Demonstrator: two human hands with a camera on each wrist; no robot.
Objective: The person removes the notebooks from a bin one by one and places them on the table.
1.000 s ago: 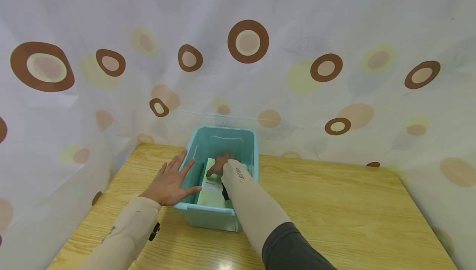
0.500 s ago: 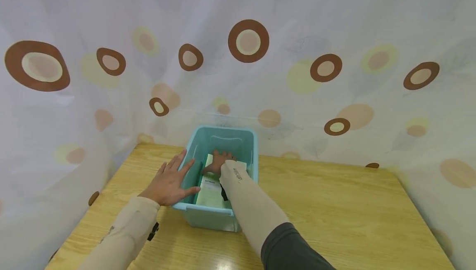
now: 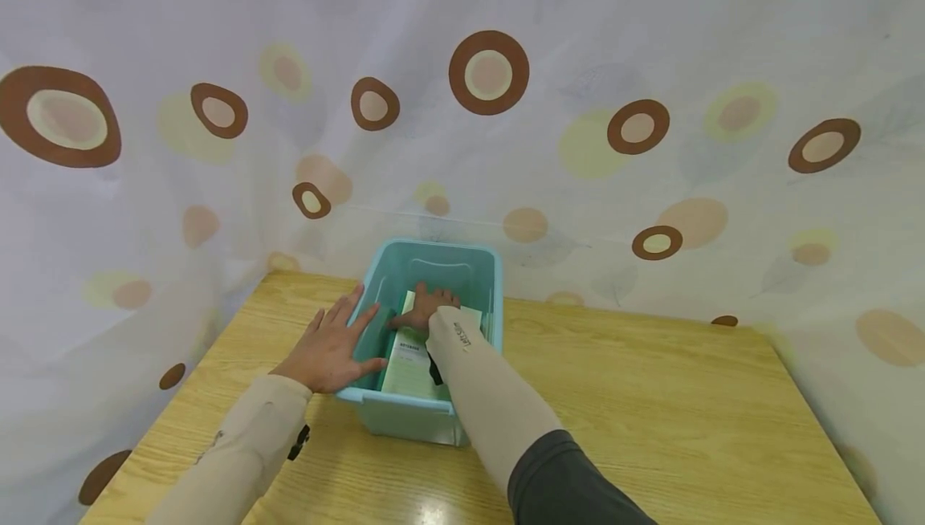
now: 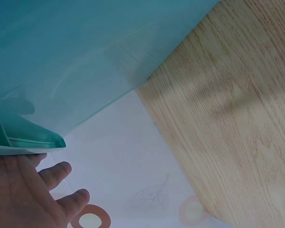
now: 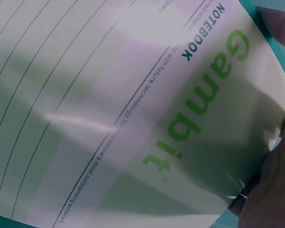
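Bin (image 3: 412, 422), pale blue and deep, stands upright on the worktop (image 3: 650, 404), L of centre, w/ its far end nr. the back edge. Wood surface runs from the bin's R wall to the worktop's R edge; a narrower strip lies btwn the L wall and the L edge. Patterned sheet (image 3: 549, 180) rises behind. Notebook (image 3: 412, 372) lies inside, cover up, below rim level, "Gambit" in green (R wrist view); inner wall shows btwn its far end and the far rim. L hand (image 3: 328, 348): fingers straight, spread wide, laid along the bin's L rim nr. the near L corner, thumb out over the interior. R hand (image 3: 428, 310): inside the bin at the notebook's far end, thumb at its L edge; fingertips partly hidden, so grip vs. mere contact can't be told. R sleeve (image 3: 491, 380) crosses the bin's near R corner.
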